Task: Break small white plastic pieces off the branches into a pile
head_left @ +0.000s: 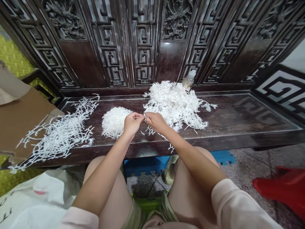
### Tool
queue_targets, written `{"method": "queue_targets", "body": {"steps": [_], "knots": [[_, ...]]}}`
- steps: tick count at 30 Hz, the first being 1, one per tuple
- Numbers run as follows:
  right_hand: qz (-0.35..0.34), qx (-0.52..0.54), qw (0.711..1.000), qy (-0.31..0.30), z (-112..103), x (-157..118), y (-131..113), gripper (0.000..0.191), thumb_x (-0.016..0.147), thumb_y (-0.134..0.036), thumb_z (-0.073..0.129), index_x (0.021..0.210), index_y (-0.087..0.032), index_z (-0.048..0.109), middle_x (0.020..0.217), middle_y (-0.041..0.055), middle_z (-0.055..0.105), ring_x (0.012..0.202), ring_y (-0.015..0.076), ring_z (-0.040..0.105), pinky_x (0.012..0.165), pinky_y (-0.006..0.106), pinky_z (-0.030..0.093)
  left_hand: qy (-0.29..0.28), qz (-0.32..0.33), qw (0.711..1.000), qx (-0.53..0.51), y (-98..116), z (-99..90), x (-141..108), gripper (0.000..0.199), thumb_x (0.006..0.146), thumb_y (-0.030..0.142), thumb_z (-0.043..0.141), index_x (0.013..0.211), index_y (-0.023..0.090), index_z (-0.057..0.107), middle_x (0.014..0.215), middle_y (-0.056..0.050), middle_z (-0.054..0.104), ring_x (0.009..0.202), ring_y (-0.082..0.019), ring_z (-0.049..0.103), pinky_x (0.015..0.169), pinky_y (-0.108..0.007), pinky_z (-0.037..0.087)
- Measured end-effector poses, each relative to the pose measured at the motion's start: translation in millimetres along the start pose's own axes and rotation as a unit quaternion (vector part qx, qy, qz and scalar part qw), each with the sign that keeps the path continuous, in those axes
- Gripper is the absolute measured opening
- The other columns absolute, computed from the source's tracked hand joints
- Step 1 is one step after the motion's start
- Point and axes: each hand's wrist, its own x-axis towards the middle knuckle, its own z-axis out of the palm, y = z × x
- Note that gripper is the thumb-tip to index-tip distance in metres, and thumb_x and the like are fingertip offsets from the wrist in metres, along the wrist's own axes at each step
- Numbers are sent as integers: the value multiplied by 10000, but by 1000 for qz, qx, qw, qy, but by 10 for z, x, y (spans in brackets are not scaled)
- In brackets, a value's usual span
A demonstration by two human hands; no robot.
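Observation:
My left hand and my right hand meet fingertip to fingertip above the dark wooden bench. Both are closed in a pinch; what lies between the fingers is too small to name. Just left of my left hand is a compact mound of short white pieces. Behind and beside my right hand rises a larger heap of white branched pieces. A few white branching strands hang below my right wrist near the bench's front edge. Farther left spreads a loose tangle of long white branched stems.
A clear bottle with a white cap stands behind the large heap, against the carved backrest. Brown cardboard lies at the left. A white bag is lower left; a red object is lower right.

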Motion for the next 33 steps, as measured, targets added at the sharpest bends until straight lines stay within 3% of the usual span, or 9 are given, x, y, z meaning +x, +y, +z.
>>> {"method": "queue_targets", "body": {"steps": [4, 8, 10, 14, 18, 22, 26, 29, 33], "knots": [[222, 17, 974, 35, -145, -1, 528, 263, 811, -224, 262, 618, -179, 435, 589, 51, 482, 527, 131, 394, 527, 270, 299, 95, 31, 995, -1, 88, -362, 89, 70, 604, 187, 486, 638, 166, 543, 578, 27, 504, 544, -66, 442, 579, -213, 372], [194, 108, 975, 19, -211, -77, 838, 263, 805, -264, 298, 624, -167, 463, 665, 41, 515, 586, 126, 434, 564, 261, 337, 61, 50, 995, 60, -50, -672, 327, 139, 587, 261, 548, 687, 164, 550, 651, 3, 559, 594, -101, 516, 601, -231, 389], [165, 189, 967, -33, -140, -93, 770, 277, 802, -328, 328, 658, -161, 495, 694, 27, 538, 574, 110, 443, 566, 249, 348, 43, 45, 990, 127, -205, -724, 460, 205, 597, 306, 555, 745, 166, 573, 710, -20, 586, 620, -124, 536, 605, -242, 390], [132, 305, 935, -120, 23, -68, 462, 274, 776, -375, 396, 731, -153, 551, 651, -1, 537, 518, 81, 430, 537, 223, 349, 82, 26, 960, 266, -486, -774, 639, 315, 628, 367, 548, 884, 186, 583, 790, -48, 605, 681, -156, 544, 624, -257, 377], [148, 367, 906, -149, 53, -36, 247, 233, 777, -292, 398, 755, -144, 576, 623, -6, 526, 503, 71, 425, 519, 208, 348, 126, 23, 922, 365, -567, -799, 656, 246, 636, 374, 550, 801, 195, 581, 782, -55, 602, 709, -176, 541, 647, -268, 362], [168, 374, 898, -162, 32, -50, 143, 192, 751, -206, 397, 706, -144, 573, 647, -1, 541, 492, 66, 423, 513, 207, 351, 144, 13, 926, 349, -562, -767, 640, 184, 646, 305, 542, 783, 184, 566, 692, -40, 598, 643, -166, 533, 633, -261, 361], [175, 365, 900, -163, 15, -90, 101, 185, 738, -220, 411, 674, -152, 571, 626, -9, 533, 503, 70, 438, 513, 203, 349, 143, 6, 942, 305, -538, -685, 624, 291, 651, 308, 535, 913, 183, 553, 790, -54, 613, 636, -162, 528, 625, -267, 363], [178, 370, 898, -157, 17, -98, 102, 186, 735, -248, 420, 660, -156, 563, 618, -14, 533, 497, 68, 436, 514, 202, 350, 75, 6, 960, 268, -467, -530, 536, 268, 657, 359, 529, 859, 190, 583, 844, -64, 607, 683, -170, 533, 645, -274, 366], [184, 389, 890, -150, 33, -65, 109, 185, 735, -241, 413, 625, -155, 534, 584, -16, 523, 473, 67, 422, 503, 203, 349, -189, -12, 974, 128, -368, -209, 325, 321, 680, 471, 487, 724, 173, 598, 711, -44, 598, 622, -146, 530, 614, -259, 380]]}}
